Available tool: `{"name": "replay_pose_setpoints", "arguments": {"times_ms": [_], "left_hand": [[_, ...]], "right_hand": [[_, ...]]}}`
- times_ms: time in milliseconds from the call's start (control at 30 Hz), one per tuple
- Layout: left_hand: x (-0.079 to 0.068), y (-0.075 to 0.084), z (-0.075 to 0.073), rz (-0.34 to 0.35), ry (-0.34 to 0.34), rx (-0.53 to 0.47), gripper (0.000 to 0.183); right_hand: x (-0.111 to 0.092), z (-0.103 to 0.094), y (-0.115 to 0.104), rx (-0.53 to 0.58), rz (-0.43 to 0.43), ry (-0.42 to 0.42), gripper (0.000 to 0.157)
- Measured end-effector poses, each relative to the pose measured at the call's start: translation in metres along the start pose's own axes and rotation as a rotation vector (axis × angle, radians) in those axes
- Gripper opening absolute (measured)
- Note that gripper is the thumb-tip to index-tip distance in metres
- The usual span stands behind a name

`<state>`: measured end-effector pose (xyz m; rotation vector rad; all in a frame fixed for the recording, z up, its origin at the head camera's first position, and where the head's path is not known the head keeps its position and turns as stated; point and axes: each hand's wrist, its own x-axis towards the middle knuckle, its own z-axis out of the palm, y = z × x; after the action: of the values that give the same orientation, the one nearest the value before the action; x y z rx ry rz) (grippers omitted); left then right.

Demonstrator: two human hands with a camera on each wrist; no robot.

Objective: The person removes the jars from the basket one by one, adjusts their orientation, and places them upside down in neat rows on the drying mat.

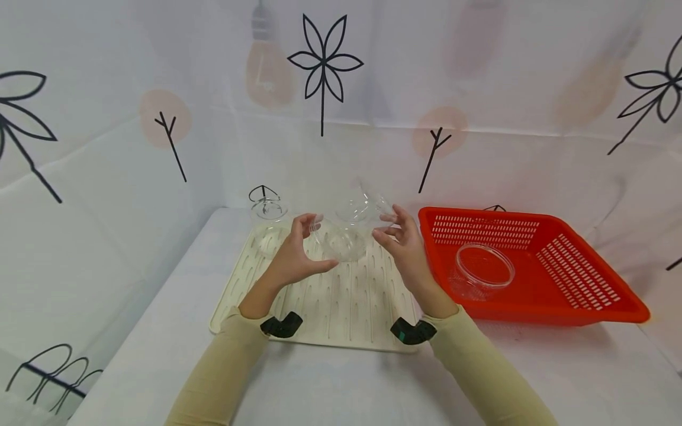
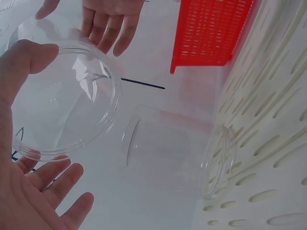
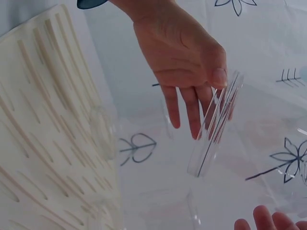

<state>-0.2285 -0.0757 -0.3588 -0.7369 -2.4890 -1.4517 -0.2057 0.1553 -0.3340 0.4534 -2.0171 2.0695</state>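
In the left wrist view, my left hand [image 1: 297, 255] grips a clear round lid [image 2: 112, 103] with a ridged rim, thumb on one edge and fingers at the opposite one. My right hand [image 1: 404, 251] pinches another thin clear lid [image 3: 214, 132], which appears nearly edge-on in the right wrist view. Both hands are raised over a cream ridged mat [image 1: 330, 313]. Between them, farther back, a clear jar [image 1: 346, 244] stands upright on the mat. Beyond my left hand, a second clear jar [image 1: 269, 228] stands near the mat's back left.
To the right is a red plastic basket [image 1: 565, 312] with slotted walls, its near left side close by my right forearm. Inside it lies a clear round container [image 1: 482, 278]. A patterned white cloth [image 1: 330, 160] hangs behind the white table [image 1: 330, 384].
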Motion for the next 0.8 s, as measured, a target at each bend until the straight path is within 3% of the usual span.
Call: {"name": "replay_pose_setpoints", "arguments": {"times_ms": [233, 533, 800], "left_hand": [[-0.001, 0.0, 0.001, -0.046, -0.026, -0.001, 0.093], [-0.001, -0.003, 0.001, -0.033, -0.033, -0.006, 0.093], [-0.001, -0.005, 0.003, -0.009, -0.018, -0.019, 0.088]], "right_hand": [[0.001, 0.001, -0.002, -0.001, 0.003, -0.03, 0.063], [0.001, 0.004, -0.004, -0.106, 0.019, -0.053, 0.071], [0.003, 0.011, -0.005, -0.08, 0.053, -0.061, 0.076]]}}
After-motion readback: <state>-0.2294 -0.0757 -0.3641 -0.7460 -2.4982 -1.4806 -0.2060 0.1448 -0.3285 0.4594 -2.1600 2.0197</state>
